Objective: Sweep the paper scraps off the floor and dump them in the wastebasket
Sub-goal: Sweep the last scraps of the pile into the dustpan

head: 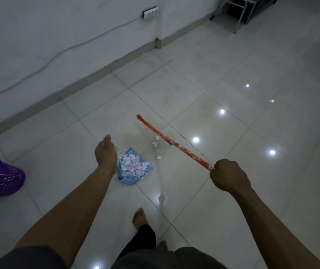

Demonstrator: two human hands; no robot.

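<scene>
A blue dustpan (128,181) rests on the tiled floor, heaped with white paper scraps (132,165). My left hand (105,153) grips the top of its upright grey handle (118,172). My right hand (230,174) is closed on the end of an orange patterned broom stick (182,149), which slants up-left to a blurred red broom head (142,119) just beyond the pan. A few loose scraps (156,143) lie on the floor between the pan and the stick. A purple mesh wastebasket (3,178) stuffed with shredded paper stands at the far left.
A white wall with a grey skirting board (89,74) runs diagonally behind, carrying a power strip (150,13) and a trailing cable. Metal chair legs (238,14) stand at the top right. My bare feet (139,217) are below the dustpan.
</scene>
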